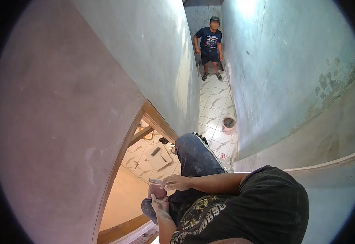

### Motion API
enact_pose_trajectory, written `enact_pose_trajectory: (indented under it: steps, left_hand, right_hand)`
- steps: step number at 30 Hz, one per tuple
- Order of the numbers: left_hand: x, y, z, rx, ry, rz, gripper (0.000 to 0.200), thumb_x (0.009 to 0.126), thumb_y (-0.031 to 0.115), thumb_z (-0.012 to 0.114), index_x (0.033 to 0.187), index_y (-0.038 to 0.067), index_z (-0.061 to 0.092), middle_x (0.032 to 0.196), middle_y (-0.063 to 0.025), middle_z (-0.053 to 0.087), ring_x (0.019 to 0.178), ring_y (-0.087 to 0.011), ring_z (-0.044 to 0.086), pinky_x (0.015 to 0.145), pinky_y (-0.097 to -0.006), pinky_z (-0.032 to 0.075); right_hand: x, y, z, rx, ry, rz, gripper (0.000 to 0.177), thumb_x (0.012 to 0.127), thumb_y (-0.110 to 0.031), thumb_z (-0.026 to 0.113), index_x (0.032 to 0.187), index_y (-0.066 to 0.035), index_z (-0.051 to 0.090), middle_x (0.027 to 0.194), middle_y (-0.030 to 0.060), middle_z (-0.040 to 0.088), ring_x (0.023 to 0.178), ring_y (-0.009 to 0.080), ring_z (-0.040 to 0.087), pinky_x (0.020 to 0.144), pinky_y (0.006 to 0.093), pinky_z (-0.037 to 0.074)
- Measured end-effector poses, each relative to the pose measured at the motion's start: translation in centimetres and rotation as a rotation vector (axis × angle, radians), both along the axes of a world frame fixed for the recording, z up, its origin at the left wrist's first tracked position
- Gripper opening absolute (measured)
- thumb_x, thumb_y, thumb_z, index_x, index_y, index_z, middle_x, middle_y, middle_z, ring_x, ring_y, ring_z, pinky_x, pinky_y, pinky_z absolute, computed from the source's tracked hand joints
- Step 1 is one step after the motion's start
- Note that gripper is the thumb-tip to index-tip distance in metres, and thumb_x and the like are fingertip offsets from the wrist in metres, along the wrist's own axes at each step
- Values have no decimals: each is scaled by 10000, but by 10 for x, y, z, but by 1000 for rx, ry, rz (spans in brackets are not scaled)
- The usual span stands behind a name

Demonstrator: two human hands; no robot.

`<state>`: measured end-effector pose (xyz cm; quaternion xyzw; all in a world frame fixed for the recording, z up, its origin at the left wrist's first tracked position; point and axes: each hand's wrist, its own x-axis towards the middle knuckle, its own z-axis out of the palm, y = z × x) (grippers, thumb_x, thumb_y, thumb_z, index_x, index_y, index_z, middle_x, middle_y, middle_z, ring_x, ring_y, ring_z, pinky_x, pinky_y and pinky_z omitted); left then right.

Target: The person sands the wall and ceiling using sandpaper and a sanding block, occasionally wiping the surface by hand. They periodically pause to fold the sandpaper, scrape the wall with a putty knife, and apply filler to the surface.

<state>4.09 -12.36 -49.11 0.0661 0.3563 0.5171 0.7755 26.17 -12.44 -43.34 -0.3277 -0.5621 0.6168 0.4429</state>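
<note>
My right hand (176,183) is closed around a thin flat tool (156,181), which lies across the top edge of a flat reddish-brown piece (156,191). Just below, my left hand (160,203) grips the lower edge of that piece, thumb on its face. Both hands are close together in front of my bent knees. Pale dust marks the fingers and the dark trousers (197,156). What the flat piece is cannot be made out.
Another person (210,44) stands at the far end of the tiled corridor. A round bucket (228,123) stands on that floor. Beside me is a wooden frame (159,120); beyond and below it lie a pale board (158,158) and a dark object (156,151). Walls rise on both sides.
</note>
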Motion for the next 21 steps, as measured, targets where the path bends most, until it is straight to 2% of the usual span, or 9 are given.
enact_pose_trajectory:
  steps: [5,9,11,17,21]
  left_hand:
    - [6,-1,9,-85,92,31,420,1004,354,378,1316,85,457,1298,-100,545,1172,-262,527,978,-424,428]
    - [7,-1,10,-86,64,41,418,1004,354,377,1314,85,458,1296,-101,546,1168,-261,530,976,-420,433]
    - [10,-2,15,-76,152,57,419,1002,356,381,1314,86,457,1296,-101,546,1167,-260,530,978,-419,431]
    - [6,-2,9,-28,66,10,426,1001,354,389,1316,76,456,1301,-105,541,1172,-262,526,984,-423,426]
    - [3,-2,4,-37,97,14,431,1001,354,389,1320,71,453,1303,-107,539,1178,-263,522,989,-428,424]
  right_hand:
    - [0,1,-1,24,-9,4,287,877,-263,588,1030,-25,636,1051,129,631,1027,240,578,912,347,420]
    - [2,0,2,43,-45,7,285,874,-265,596,1033,-32,634,1052,124,632,1031,239,577,916,347,421]
    - [1,0,2,31,-16,8,280,873,-262,596,1032,-35,634,1051,123,632,1029,241,578,915,347,422]
    - [0,2,-2,45,-22,9,271,874,-256,595,1026,-35,635,1046,121,632,1023,239,578,912,347,422]
    - [1,0,-1,52,-30,9,275,871,-258,601,1029,-35,632,1055,116,631,1029,234,574,912,350,421]
